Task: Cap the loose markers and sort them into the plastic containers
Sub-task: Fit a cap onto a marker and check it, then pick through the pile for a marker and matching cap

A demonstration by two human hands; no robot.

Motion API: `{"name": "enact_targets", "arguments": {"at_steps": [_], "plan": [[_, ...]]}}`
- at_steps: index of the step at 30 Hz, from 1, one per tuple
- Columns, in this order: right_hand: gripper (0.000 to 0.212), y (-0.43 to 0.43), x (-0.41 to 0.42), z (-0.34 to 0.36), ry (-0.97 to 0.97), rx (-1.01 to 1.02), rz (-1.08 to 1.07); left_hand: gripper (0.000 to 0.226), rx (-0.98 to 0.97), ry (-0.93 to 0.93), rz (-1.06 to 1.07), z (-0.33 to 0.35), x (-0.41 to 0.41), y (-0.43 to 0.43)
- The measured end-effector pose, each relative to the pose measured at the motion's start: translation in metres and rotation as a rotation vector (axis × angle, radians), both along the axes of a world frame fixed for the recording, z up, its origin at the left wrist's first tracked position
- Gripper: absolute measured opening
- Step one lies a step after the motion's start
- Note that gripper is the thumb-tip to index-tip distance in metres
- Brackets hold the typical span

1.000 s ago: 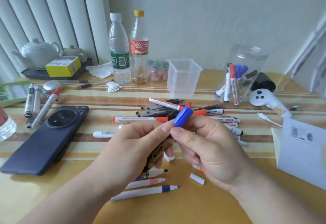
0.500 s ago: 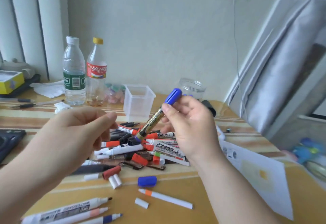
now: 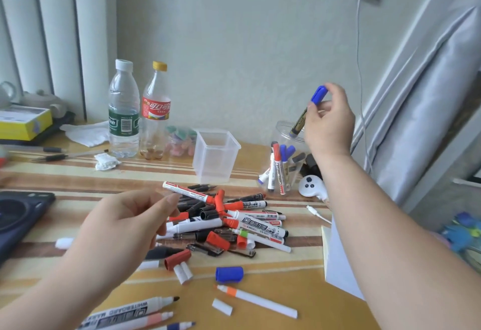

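Hidden or cut off: the phone (image 3: 20, 217), far left of the square container (image 3: 216, 158), ran off the frame edge. Three uncapped markers (image 3: 130, 314), well in front of the container, were cut by the lower edge. The white controller (image 3: 311, 186), right of the container, was partly covered by the right forearm. The palm of the left hand (image 3: 125, 225) faced away from the camera.

Containers: the round jar (image 3: 279, 132) stood on the tabletop (image 3: 273, 290) just right of the square container. It held capped markers leaning on end, red and blue caps among them. Their number could not be counted through the wall. The stripes of the tabletop showed through the square container's clear walls.

Hands: the right hand (image 3: 329, 121) was raised above the round jar, to the container's upper right. Its fingers pinched the blue-capped marker (image 3: 299, 120) at the cap end. The marker hung tilted, lower end at the jar's mouth; whether it had passed the rim could not be told. The left hand hovered in front of the container and to its left, fingers loosely curled, nothing visible in them.

The pile of loose markers (image 3: 229, 220) lay directly in front of the container, and a loose blue cap (image 3: 229, 274) lay nearer the camera.
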State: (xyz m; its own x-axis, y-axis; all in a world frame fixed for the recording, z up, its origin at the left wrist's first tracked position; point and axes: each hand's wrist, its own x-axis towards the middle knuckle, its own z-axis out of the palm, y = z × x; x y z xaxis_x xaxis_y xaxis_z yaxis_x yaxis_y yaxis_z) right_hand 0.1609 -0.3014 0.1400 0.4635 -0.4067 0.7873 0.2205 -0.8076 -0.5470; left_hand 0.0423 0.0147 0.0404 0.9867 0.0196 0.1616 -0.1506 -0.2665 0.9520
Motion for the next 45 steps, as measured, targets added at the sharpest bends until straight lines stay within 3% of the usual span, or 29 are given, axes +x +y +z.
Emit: {"name": "enact_targets", "arguments": {"at_steps": [3, 5, 10, 15, 19, 20, 22, 25, 29, 34, 45], "plan": [[0.011, -0.005, 0.011, -0.015, 0.295, -0.068, -0.105, 0.042, -0.038, 0.005, 0.026, -0.009, 0.002, 0.004], [0.02, -0.006, 0.011, -0.021, 0.42, -0.098, -0.17, 0.042, -0.031, -0.005, 0.033, -0.012, 0.004, 0.006], [0.025, 0.001, -0.003, -0.022, 0.418, -0.221, -0.252, 0.042, 0.018, -0.018, 0.047, -0.008, 0.002, 0.01], [0.014, 0.043, -0.046, -0.039, 0.34, -0.226, 0.092, 0.042, 0.191, -0.09, 0.091, -0.001, 0.001, 0.022], [0.007, 0.093, -0.098, -0.068, 0.796, -0.315, 0.42, 0.036, 0.177, -0.144, 0.218, -0.005, 0.011, 0.043], [0.008, 0.1, -0.107, -0.076, 0.8, -0.339, 0.46, 0.036, 0.195, -0.159, 0.246, -0.006, 0.012, 0.047], [0.012, 0.107, -0.12, -0.089, 0.575, -0.353, 0.509, 0.033, 0.277, -0.176, 0.253, -0.009, 0.012, 0.052], [0.012, 0.106, -0.126, -0.103, 0.415, -0.317, 0.589, 0.011, 0.475, -0.127, 0.139, -0.011, 0.011, 0.051], [0.015, 0.094, -0.123, -0.113, 0.514, -0.279, 0.635, 0.017, 0.778, -0.097, -0.082, -0.013, 0.006, 0.048], [0.016, 0.082, -0.116, -0.12, 0.682, -0.241, 0.632, 0.021, 0.907, -0.067, -0.23, -0.019, 0.006, 0.039], [0.008, 0.109, -0.112, -0.13, 0.559, -0.499, 0.619, 0.032, 1.046, -0.058, -0.289, -0.017, 0.007, 0.039]]}}
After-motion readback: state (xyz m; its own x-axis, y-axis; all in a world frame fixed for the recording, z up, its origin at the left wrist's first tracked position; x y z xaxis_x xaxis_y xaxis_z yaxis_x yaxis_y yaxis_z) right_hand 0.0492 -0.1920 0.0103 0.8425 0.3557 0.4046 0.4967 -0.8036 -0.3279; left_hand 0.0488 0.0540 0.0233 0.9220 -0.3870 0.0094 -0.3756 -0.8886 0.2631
